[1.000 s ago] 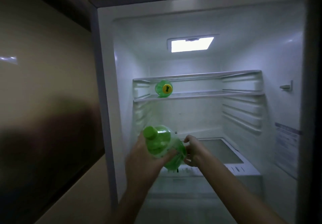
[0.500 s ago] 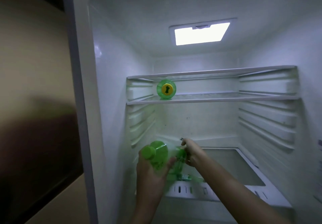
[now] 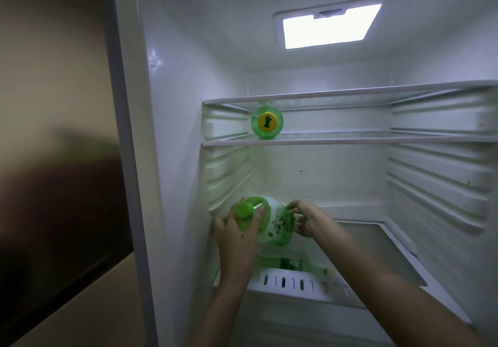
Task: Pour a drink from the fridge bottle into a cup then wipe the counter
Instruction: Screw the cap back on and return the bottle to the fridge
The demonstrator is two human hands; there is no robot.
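The green translucent plastic bottle with its green screw cap is inside the white fridge, below the lower glass shelf and under that shelf's left end. It is tipped nearly flat, with the cap pointing out at us. Our left hand wraps the neck and shoulder just behind the cap, fingers curled onto the plastic, while our right hand grips the far part of the body, fingers bent onto the label. Two hands suit a big, smooth bottle carried sideways, one steering the neck and the other sharing the weight. We judge this to be the fetching step, since no cup or counter is in view. We cannot tell how much drink it holds: the wall is pale and see-through, but no level shows. On the shelf itself, near its left end, a second green bottle lies on its side with its yellow cap facing us, probably laid flat because the upper glass shelf just above leaves too little height. Well below the shelf sits a white slotted drawer lid, and something green shows beneath it, too blurred to name. High above the shelf, the rectangular ceiling light glows.
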